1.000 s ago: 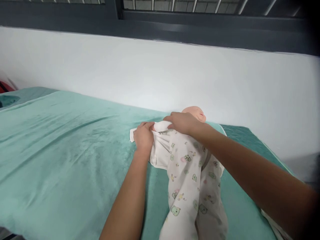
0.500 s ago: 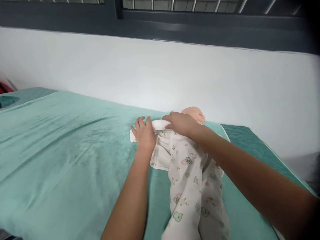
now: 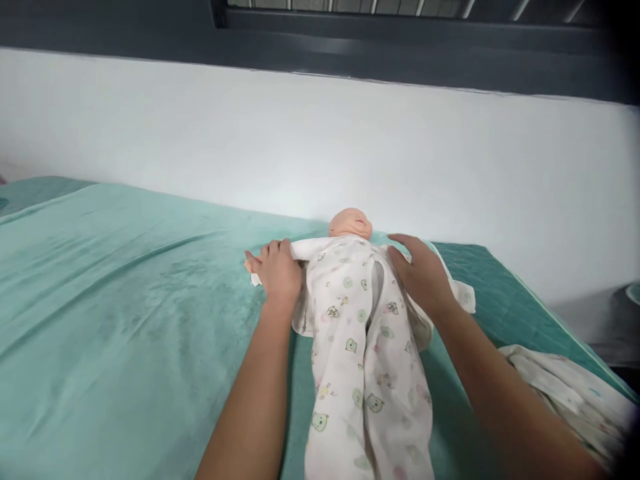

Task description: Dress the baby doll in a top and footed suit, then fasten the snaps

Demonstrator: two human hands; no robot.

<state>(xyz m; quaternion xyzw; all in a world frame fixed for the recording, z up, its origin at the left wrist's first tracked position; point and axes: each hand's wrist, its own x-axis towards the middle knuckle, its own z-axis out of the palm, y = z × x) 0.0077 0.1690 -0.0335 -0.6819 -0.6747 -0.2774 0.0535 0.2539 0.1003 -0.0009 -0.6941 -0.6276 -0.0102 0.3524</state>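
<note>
A baby doll (image 3: 351,223) lies on its back in the middle, its head toward the wall. It wears white pants (image 3: 367,373) printed with little bears, pulled up high over the chest. To the left stretches the doll's sleeved arm (image 3: 309,249), with my left hand (image 3: 281,272) closed around it near the cuff. The doll's small hand (image 3: 251,264) pokes out beyond my fingers. At the doll's other side, by the shoulder, my right hand (image 3: 423,272) is open, thumb and fingers apart. Past it lies the other white sleeve (image 3: 465,296).
A light green blanket (image 3: 125,320) covers the bed, with a darker green quilted cover (image 3: 493,293) at right. Printed cloth (image 3: 560,387) lies bunched at the lower right. Behind runs a white wall (image 3: 280,140) beneath a dark window frame (image 3: 350,57).
My right hand has left the doll's left-side sleeve and moved right, opening beside the other shoulder. My left hand stays on the arm. The camera view has turned slightly right.
</note>
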